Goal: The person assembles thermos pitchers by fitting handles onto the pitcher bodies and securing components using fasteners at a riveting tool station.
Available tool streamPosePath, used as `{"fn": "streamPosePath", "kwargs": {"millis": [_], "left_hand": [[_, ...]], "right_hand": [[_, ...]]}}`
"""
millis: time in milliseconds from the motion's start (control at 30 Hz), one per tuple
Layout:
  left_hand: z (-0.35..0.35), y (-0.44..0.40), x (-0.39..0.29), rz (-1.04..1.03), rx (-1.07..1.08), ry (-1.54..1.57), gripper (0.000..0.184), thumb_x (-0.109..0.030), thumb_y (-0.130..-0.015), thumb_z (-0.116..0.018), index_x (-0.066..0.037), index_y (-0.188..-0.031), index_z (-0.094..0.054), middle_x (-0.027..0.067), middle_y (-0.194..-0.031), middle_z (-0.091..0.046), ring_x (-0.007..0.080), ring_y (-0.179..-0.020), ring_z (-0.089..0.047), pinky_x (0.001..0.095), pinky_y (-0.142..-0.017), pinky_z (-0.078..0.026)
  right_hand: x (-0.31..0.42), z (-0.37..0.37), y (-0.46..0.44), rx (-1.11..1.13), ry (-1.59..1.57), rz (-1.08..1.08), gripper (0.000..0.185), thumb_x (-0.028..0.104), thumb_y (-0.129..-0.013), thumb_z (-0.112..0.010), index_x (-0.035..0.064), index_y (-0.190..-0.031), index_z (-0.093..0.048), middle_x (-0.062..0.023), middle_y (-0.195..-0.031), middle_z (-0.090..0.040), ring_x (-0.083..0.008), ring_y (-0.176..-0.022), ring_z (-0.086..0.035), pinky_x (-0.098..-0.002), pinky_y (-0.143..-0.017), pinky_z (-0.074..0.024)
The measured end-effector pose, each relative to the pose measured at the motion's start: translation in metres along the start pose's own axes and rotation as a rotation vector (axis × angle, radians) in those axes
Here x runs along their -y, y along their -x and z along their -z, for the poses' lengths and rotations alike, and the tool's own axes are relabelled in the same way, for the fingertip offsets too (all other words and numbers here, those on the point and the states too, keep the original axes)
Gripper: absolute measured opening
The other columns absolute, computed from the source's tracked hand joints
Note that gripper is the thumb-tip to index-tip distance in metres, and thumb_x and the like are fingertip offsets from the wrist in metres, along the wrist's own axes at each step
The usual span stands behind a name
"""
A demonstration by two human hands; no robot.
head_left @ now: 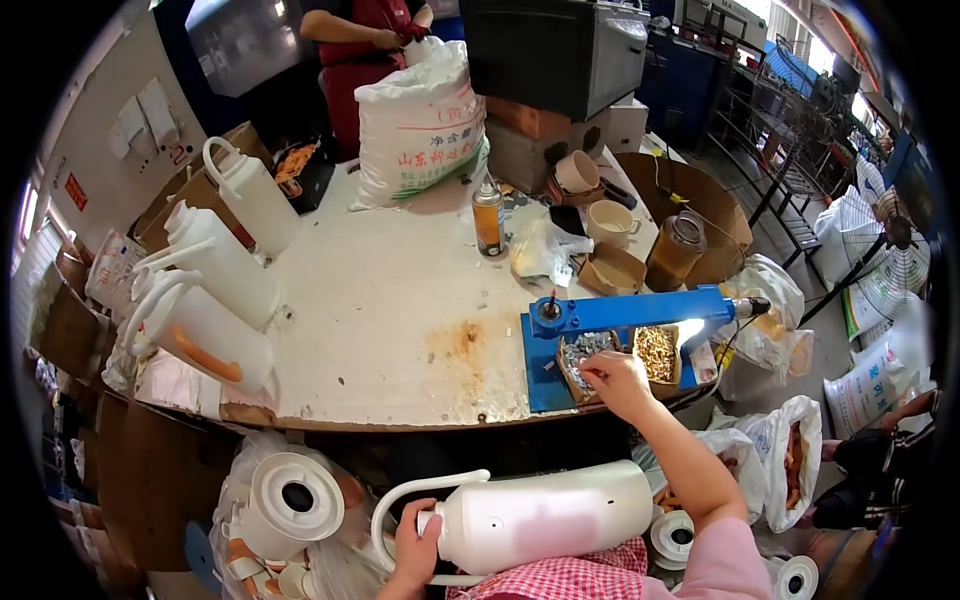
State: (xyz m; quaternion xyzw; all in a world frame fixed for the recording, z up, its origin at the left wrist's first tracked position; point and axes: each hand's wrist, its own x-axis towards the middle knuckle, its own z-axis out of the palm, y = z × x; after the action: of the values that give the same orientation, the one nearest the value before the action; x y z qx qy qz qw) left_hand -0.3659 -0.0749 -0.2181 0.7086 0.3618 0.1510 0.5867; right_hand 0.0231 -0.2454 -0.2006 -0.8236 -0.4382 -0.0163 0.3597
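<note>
A white plastic thermos jug body (pixel 560 520) with a curved handle lies on its side across my lap. My left hand (pixel 412 545) is closed around its neck end, inside the handle's loop. My right hand (pixel 615 385) reaches over the table's front edge into a small box of grey metal pieces (pixel 588 346). Its fingertips are pinched together among the pieces; what they grip, if anything, is too small to make out. Beside that box stands a second box of small brass-coloured parts (pixel 656 352). Above both boxes runs the arm of a blue bench press (pixel 630 312).
More white jug bodies (pixel 225 260) stand at the table's left. A spray can (pixel 488 218), a jar of brown liquid (pixel 677 250) and a large white sack (pixel 420 125) stand farther back. A co-worker (pixel 365 40) is behind the sack. Bags of plastic parts (pixel 295 510) sit below.
</note>
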Motion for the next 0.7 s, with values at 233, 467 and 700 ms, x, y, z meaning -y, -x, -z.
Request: {"fn": "streamPosePath", "kwargs": {"millis": [233,467,700], "left_hand": [[0.029,-0.012,-0.038,-0.063,-0.061,-0.202,0.024,-0.012,-0.094,-0.056,0.000,-0.113,-0.064,0.0134,-0.110,-0.066,0.0252,-0.105,-0.062,0.0363,-0.095,-0.047],[0.023,-0.012,-0.028,-0.108,-0.030,-0.209,0.026,-0.017,-0.097,-0.056,-0.002,-0.117,-0.063,0.0128,-0.112,-0.064,0.0251,-0.104,-0.060,0.0365,-0.095,-0.046],[0.023,-0.013,-0.024,-0.088,-0.048,-0.156,0.025,-0.015,-0.097,-0.055,-0.002,-0.118,-0.062,0.0121,-0.113,-0.063,0.0246,-0.105,-0.059,0.0360,-0.095,-0.045]], "right_hand": [[0.041,0.047,-0.012,-0.191,-0.238,-0.030,0.008,0.002,-0.083,-0.074,0.0023,-0.091,-0.074,-0.0079,-0.086,-0.074,-0.0148,-0.070,-0.066,-0.0267,-0.065,-0.0534],[0.067,0.042,-0.092,-0.396,-0.343,0.183,0.012,-0.002,-0.081,-0.073,0.0027,-0.092,-0.073,-0.0062,-0.090,-0.075,-0.0127,-0.076,-0.069,-0.0260,-0.064,-0.0546],[0.056,0.037,-0.112,-0.377,0.126,0.581,0.013,0.003,-0.078,-0.073,0.0076,-0.088,-0.068,-0.0040,-0.089,-0.073,-0.0222,-0.076,-0.069,-0.0301,-0.062,-0.0551]]}}
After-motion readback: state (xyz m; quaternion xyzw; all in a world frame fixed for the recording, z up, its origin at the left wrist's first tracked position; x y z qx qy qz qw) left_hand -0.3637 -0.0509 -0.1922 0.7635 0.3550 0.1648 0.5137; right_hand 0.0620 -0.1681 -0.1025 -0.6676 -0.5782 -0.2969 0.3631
